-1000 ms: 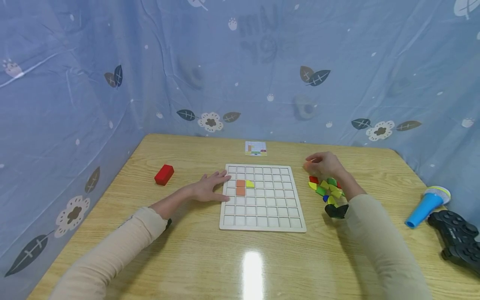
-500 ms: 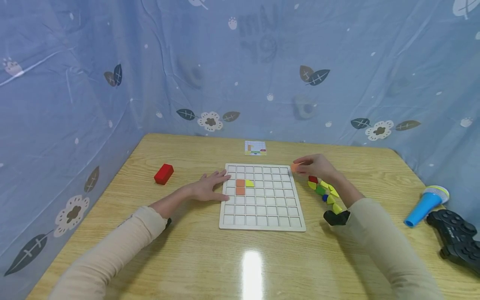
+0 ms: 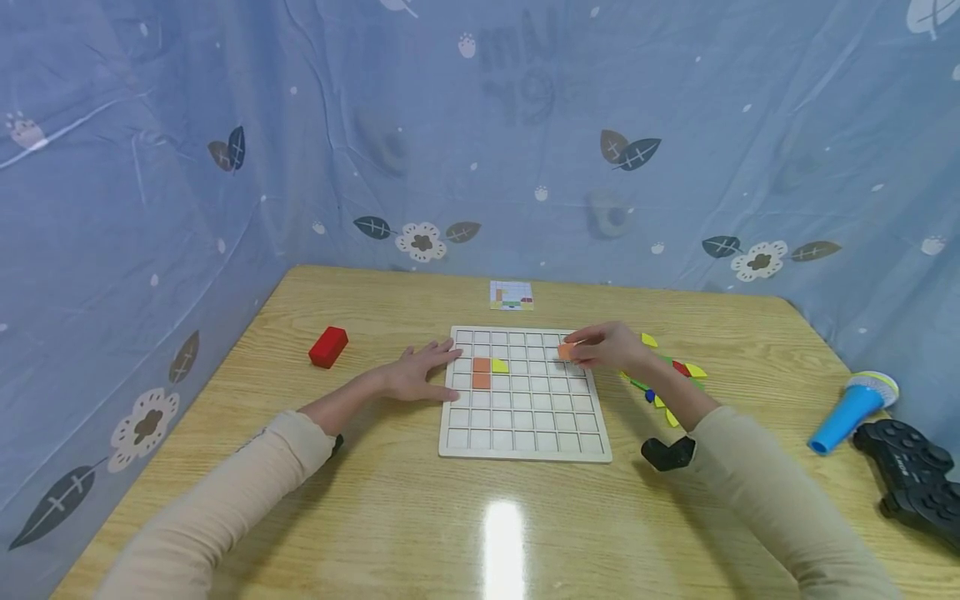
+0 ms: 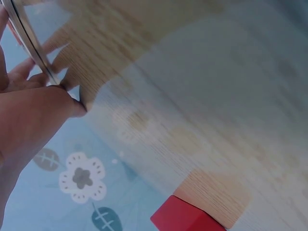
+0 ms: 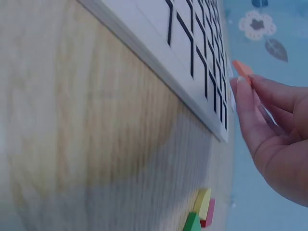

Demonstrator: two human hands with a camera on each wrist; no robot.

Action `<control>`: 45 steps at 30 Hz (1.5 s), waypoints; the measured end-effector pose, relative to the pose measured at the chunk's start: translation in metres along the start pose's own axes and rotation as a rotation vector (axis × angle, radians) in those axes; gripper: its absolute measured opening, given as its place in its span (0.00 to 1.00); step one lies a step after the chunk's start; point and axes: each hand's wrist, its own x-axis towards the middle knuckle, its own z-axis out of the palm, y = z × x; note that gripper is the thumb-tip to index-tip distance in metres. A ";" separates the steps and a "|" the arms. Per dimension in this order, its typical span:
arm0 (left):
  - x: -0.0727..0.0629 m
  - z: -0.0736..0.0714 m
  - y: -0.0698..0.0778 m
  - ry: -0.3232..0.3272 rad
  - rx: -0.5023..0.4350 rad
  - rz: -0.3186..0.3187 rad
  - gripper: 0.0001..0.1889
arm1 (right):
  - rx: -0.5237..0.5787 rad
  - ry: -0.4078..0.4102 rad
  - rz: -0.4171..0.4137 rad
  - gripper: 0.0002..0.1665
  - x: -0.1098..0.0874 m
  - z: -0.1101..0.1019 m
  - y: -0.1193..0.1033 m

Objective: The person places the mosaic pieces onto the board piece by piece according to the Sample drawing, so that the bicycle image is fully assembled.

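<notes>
A white grid board (image 3: 525, 457) lies mid-table, with two orange squares (image 3: 482, 381) one behind the other and a yellow piece (image 3: 499, 366) set in its cells. My right hand (image 3: 611, 347) pinches an orange square tile (image 3: 566, 352) between thumb and fingers, over the board's back right part. In the right wrist view the same tile (image 5: 242, 70) shows between the fingertips, above the board's surface. My left hand (image 3: 416, 374) rests at the board's left edge with its fingers spread; the left wrist view shows that hand (image 4: 38, 103) beside the board's edge.
Several small coloured pieces (image 3: 694, 370) lie to the right, partly behind my right forearm. A red block (image 3: 328, 347) stands at the left, and a small patterned card (image 3: 512, 296) lies behind the board. A blue toy microphone (image 3: 852, 417) and a black game controller (image 3: 911, 479) are far right.
My right hand has moved left from the pile of pieces, carrying the orange tile over the board. The left hand has stayed at the board's left edge.
</notes>
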 end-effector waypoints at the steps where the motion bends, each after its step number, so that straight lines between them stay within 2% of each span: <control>1: 0.000 0.000 0.000 0.000 0.001 0.002 0.43 | 0.002 -0.005 0.006 0.20 -0.001 0.003 0.000; 10: 0.001 0.000 -0.002 0.000 -0.005 0.001 0.43 | 0.041 -0.074 0.032 0.17 -0.003 0.028 -0.003; 19: 0.000 -0.001 0.001 -0.003 0.003 -0.007 0.43 | 0.085 -0.158 0.020 0.17 -0.010 0.048 -0.010; 24: 0.001 -0.001 0.001 -0.002 -0.001 -0.005 0.43 | 0.119 -0.200 0.054 0.15 -0.012 0.063 -0.015; 31: 0.001 -0.001 0.001 -0.005 0.000 -0.018 0.43 | 0.153 -0.206 0.096 0.15 -0.010 0.085 -0.018; 39: 0.003 0.000 0.000 -0.004 0.011 -0.023 0.44 | 0.202 -0.167 0.139 0.13 -0.001 0.100 -0.022; 45: 0.003 0.000 -0.001 -0.003 0.011 -0.014 0.44 | 0.156 -0.143 0.074 0.12 0.001 0.110 -0.026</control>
